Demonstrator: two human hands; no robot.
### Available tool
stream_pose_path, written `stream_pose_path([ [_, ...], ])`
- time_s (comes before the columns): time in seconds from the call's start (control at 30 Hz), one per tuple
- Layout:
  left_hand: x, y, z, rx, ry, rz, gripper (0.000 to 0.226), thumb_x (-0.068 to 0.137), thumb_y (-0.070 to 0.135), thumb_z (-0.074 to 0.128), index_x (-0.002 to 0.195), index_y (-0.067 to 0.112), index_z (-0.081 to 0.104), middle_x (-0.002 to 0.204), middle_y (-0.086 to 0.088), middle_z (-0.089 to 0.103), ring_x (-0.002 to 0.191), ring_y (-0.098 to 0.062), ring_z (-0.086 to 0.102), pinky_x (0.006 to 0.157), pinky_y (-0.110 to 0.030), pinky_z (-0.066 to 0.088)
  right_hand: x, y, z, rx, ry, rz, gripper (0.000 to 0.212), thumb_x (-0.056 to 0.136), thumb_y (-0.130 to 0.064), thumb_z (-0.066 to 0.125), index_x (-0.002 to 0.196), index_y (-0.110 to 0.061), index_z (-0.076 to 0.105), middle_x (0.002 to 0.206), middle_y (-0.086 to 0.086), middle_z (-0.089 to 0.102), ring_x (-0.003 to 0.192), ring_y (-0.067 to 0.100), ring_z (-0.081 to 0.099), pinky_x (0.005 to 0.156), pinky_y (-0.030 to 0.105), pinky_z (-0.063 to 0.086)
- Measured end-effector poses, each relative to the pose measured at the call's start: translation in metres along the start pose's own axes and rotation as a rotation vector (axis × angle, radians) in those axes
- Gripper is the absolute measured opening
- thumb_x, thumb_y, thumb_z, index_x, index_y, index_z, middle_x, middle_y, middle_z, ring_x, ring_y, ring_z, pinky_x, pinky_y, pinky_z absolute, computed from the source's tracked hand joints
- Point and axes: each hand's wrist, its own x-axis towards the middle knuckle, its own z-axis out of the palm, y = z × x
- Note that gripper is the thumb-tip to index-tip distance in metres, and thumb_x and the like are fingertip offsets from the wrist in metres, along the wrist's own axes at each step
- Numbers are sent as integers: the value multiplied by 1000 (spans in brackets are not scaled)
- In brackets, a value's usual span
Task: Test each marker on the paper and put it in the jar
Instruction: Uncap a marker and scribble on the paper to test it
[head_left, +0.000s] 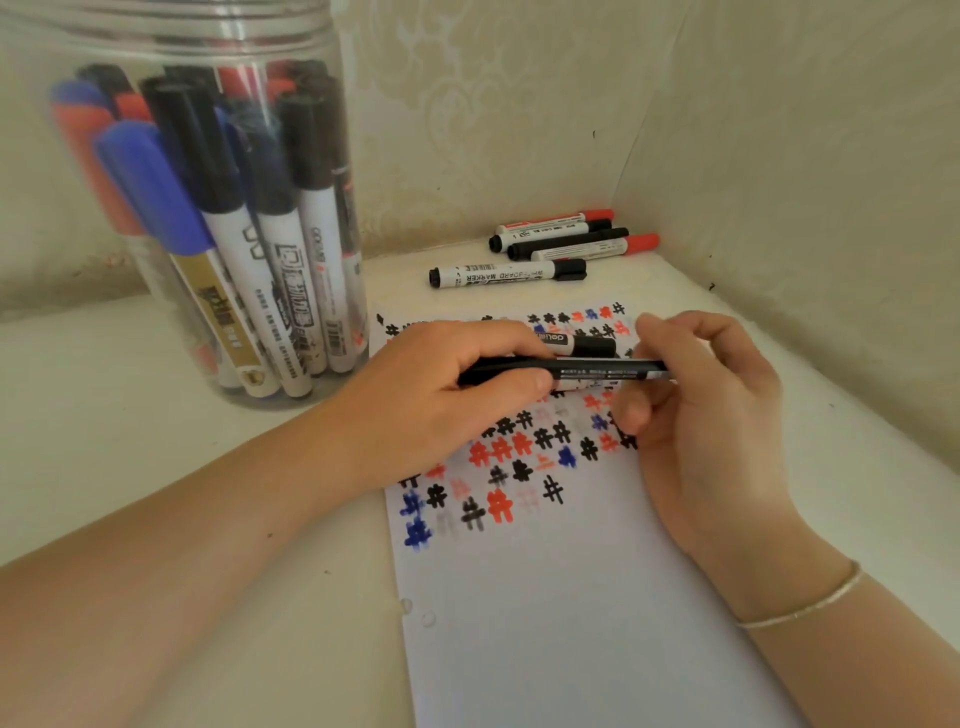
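Both hands hold one black marker (561, 370) level over the paper (571, 597), the left hand (436, 384) with fingers clamped round its left end, the right hand (701, 395) pinching the other end. Left of the fingers, the jar (171, 41) is already crowded with markers, and hash marks cover the paper's upper half. Beyond the fingers, five loose markers (561, 244) lie on the desk (130, 467), likely untested, so the job looks mostly done.

Paper (571, 597): white sheet, flat, upper half covered in black, red and blue hash marks. Black marker (597, 370): horizontal above the paper, held at both ends. Jar (311, 78): clear, upright, left of paper, packed with standing markers. Five markers (556, 248): lying beyond the paper's far edge.
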Motion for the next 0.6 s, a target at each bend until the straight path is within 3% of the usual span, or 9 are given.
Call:
stream_pose_path([
  [0.07, 0, 2, -1, -57, 4, -38, 19, 93, 40, 51, 95, 32, 69, 61, 8, 55, 51, -8, 45, 50, -23, 35, -3, 3, 3, -183, 53, -107, 23, 90, -8, 60, 73, -15, 46, 52, 0, 45, 33, 16, 36, 39, 23, 29],
  [0.23, -1, 3, 1, -105, 125, -168, 46, 89, 51, 44, 72, 20, 73, 37, 10, 34, 36, -6, 31, 43, -14, 29, -9, 9, 12, -441, -27, -247, 27, 92, -18, 58, 71, -7, 45, 49, 7, 35, 44, 17, 27, 40, 21, 25],
  [0.33, -2, 7, 4, -64, 194, -193, 47, 91, 48, 45, 61, 19, 67, 35, 10, 37, 34, -6, 33, 42, -13, 30, -11, 7, 13, -475, -57, -269, 31, 92, -20, 57, 70, -1, 47, 49, 9, 35, 44, 14, 28, 43, 16, 27],
  [0.43, -1, 21, 4, -8, 271, -121, 36, 92, 45, 46, 67, 24, 63, 46, 12, 50, 39, -5, 42, 43, -13, 34, -10, -2, 15, -424, -34, -200, 34, 93, -19, 56, 65, -4, 43, 44, 5, 32, 41, 16, 26, 41, 21, 25],
  [0.53, 0, 50, -6, 65, 398, -25, 16, 91, 41, 49, 86, 26, 54, 52, 11, 55, 41, -5, 47, 41, -12, 34, -4, -21, 24, -179, -15, -24, 39, 94, -15, 52, 59, -12, 35, 38, -5, 26, 36, 13, 18, 39, 20, 19],
  [0.6, 2, 71, -19, 81, 519, 22, 16, 89, 36, 56, 86, 27, 43, 53, 6, 57, 41, -6, 50, 38, -14, 35, 3, -36, 37, -6, -50, 56, 40, 95, -14, 50, 61, -17, 30, 42, -6, 20, 39, 13, 14, 39, 23, 15],
])
